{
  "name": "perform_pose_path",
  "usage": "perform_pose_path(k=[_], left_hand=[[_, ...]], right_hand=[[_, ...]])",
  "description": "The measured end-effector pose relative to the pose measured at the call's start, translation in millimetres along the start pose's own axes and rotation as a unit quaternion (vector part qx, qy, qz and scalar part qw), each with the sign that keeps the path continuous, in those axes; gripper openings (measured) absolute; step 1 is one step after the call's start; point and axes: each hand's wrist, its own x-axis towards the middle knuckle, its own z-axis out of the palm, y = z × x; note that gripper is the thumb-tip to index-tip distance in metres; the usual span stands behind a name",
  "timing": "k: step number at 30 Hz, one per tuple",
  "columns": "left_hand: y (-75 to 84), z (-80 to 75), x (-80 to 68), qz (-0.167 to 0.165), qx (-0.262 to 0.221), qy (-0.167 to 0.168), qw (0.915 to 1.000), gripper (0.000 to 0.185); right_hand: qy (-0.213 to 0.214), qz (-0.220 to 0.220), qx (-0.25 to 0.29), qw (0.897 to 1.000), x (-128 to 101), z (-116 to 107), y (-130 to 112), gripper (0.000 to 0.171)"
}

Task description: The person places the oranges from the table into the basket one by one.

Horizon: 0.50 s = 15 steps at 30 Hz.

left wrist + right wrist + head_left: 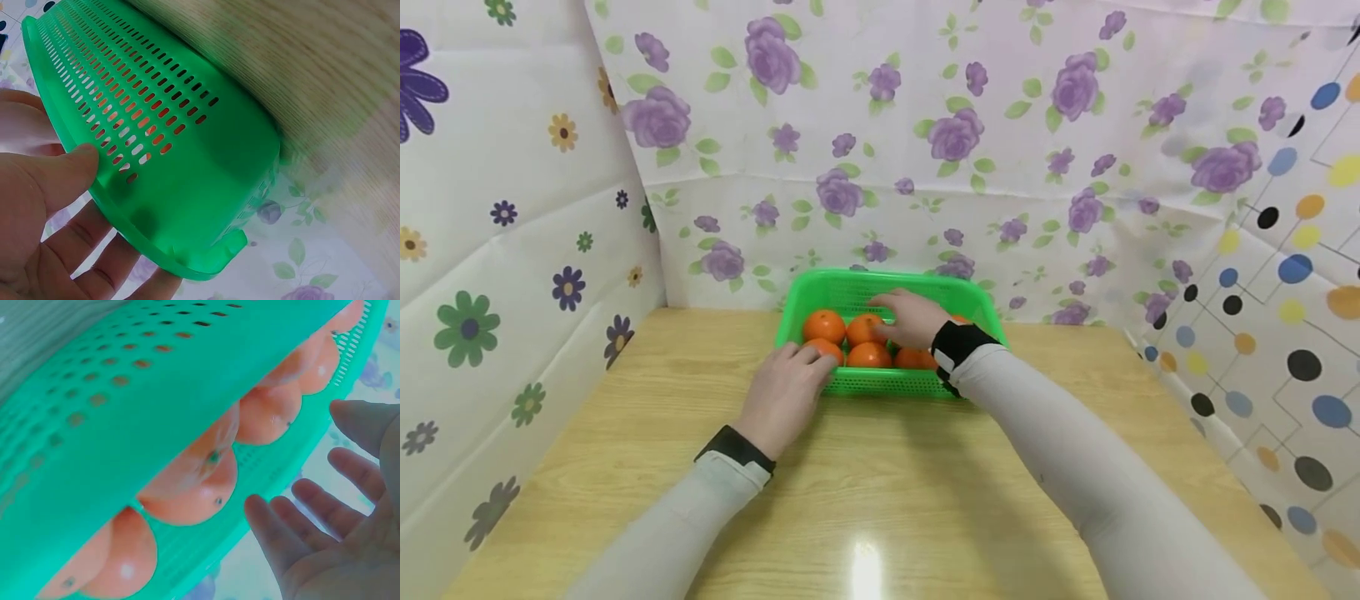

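A green plastic basket point(880, 382) with slotted walls stands on the table against the back curtain. Several oranges point(824, 327) lie inside it in rows. At the near left corner, my left hand point(781, 393) grips the rim. The left wrist view has its thumb point(84, 164) against the outside of the basket wall point(206, 144), while the other fingertips pass behind the rim. My right hand point(913, 320) hovers over the oranges, right of the basket's middle. In the right wrist view, its fingers point(325, 506) are spread and hold nothing, with oranges point(187, 494) nearby.
The wooden table point(850, 483) extends in front of the basket and to both sides. A curtain with purple flowers point(955, 133) hangs right behind the basket. Patterned sheets close off the left point(535, 250) and right point(1262, 333) sides.
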Motion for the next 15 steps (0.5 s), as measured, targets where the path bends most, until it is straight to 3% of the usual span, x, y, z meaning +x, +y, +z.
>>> perform_pose_path(k=[5,15], left_hand=[[-11.0,0.0,-6.0,-0.013,-0.013,0.010,0.9998,0.021],[-22.6,1.0,-17.0,-0.021,-0.016,0.005,0.9996,0.025]], right_hand=[[0.039,-0.019,-0.004,0.999,-36,-11,-2,0.051],[0.129,-0.041,-0.075,0.988,-105,2,15,0.060]])
